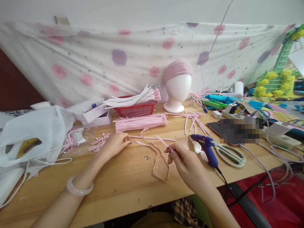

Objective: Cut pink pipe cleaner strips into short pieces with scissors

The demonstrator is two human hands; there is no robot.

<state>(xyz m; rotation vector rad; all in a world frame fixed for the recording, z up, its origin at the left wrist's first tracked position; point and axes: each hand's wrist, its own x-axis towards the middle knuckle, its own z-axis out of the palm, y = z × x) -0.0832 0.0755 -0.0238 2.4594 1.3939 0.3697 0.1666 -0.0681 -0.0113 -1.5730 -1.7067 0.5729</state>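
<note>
My left hand [116, 144] rests on the table with its fingertips closed on the left end of a long pink pipe cleaner [156, 138]. A narrow pinkish tape [155, 169], perhaps a tape measure, starts near those fingers and loops across the wood. Between thumb and fingers, my right hand [180, 158] pinches a short pale pink pipe cleaner piece [162, 141], its free end pointing up and left. Behind both hands lies a thick bundle of pink pipe cleaners [141, 123]. Several loose cut pieces [194, 120] are scattered to its right.
A blue glue gun [204, 145] and scissors [231, 156] lie right of my right hand. A white foam head [178, 90] and red basket [136, 110] stand behind. Pink looped shapes [98, 142] and a white bag [35, 129] are left. Cables [258, 161] cross the right side.
</note>
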